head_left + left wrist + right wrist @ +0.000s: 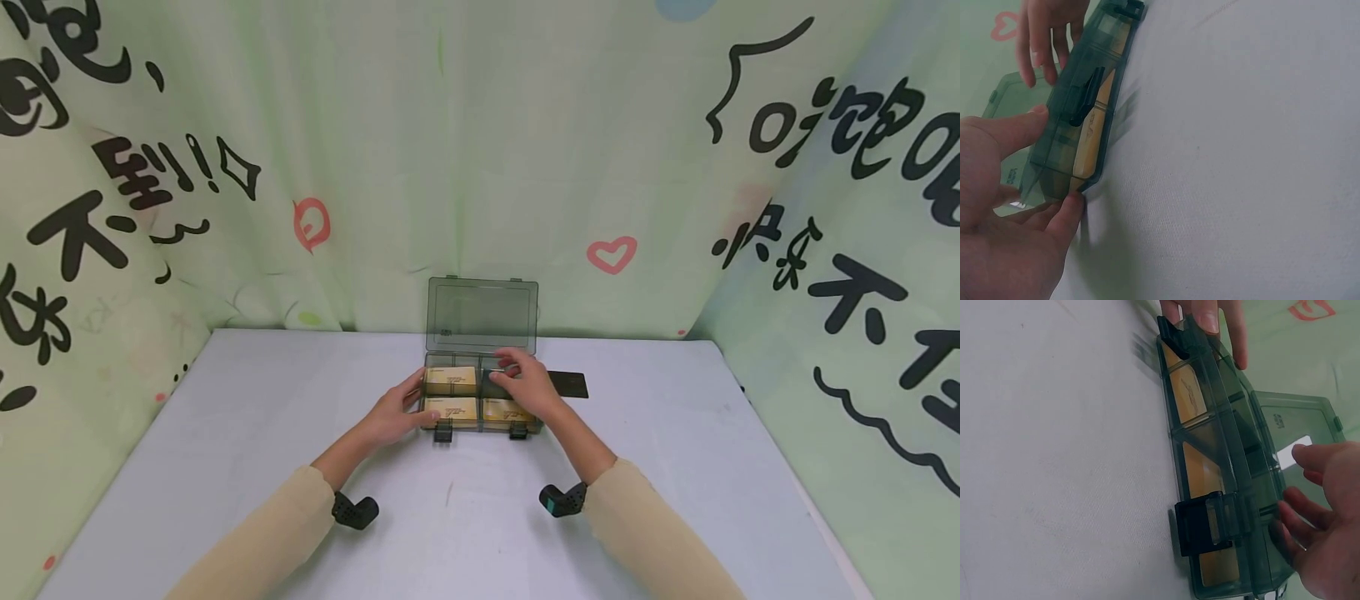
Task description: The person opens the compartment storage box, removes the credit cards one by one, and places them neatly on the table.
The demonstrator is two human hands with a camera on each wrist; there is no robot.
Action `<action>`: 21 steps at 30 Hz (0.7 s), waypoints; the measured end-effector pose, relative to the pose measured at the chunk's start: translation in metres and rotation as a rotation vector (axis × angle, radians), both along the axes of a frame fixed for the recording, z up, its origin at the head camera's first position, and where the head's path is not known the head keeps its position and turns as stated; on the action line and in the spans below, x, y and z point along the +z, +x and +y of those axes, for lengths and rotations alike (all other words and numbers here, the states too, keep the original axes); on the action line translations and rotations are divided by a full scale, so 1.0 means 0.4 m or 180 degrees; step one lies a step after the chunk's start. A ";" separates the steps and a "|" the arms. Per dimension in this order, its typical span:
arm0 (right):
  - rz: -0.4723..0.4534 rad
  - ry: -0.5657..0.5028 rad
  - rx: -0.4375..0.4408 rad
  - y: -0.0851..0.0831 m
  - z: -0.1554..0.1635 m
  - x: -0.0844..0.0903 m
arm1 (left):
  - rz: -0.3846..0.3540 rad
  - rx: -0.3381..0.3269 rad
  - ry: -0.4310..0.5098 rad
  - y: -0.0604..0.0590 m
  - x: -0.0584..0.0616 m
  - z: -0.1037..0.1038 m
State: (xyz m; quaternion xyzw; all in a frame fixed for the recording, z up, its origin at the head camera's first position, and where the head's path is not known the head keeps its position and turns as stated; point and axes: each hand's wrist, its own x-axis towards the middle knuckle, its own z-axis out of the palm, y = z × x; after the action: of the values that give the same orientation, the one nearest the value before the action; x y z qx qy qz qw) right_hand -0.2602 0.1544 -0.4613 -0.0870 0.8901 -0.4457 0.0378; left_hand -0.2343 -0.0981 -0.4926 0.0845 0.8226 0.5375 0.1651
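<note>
Grey tabletop is bearing the open compartment box at centre. Left hand is gripping its left end; right hand, fingers relaxed, is reaching into the rear-right compartment. Three compartments are showing yellow packs; one remains unfilled.

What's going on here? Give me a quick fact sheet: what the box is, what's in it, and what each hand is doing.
Box: translucent grey-green compartment box, lid standing open
Contents: tan card stacks in three compartments
Left hand: grips the box's left end
Right hand: over the rear right compartment, fingers loosely curled; what it touches is hidden
Beside box: dark flat card to its right
Surface: pale table
</note>
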 end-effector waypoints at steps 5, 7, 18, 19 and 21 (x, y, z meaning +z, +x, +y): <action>-0.0065 0.0139 0.0078 -0.004 -0.007 -0.001 | -0.0037 0.0015 -0.0017 0.001 0.000 0.001; -0.0101 0.0209 0.0143 -0.007 -0.010 -0.001 | -0.0040 0.0018 -0.0028 0.002 0.001 0.001; -0.0241 0.0399 0.0197 -0.020 -0.033 0.001 | -0.0075 0.0046 0.0008 0.006 0.006 0.001; -0.0227 0.0415 0.0198 -0.022 -0.035 -0.002 | -0.0077 0.0042 0.0014 0.006 0.006 0.001; -0.0210 0.0438 0.0196 -0.026 -0.038 -0.004 | -0.0074 0.0040 0.0009 0.005 0.005 0.001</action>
State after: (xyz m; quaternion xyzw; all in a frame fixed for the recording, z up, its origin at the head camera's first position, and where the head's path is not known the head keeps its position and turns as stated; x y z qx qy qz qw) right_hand -0.2705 0.1392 -0.4630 -0.0968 0.9138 -0.3847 0.0867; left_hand -0.2325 -0.0979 -0.4907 0.0733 0.8203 0.5407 0.1712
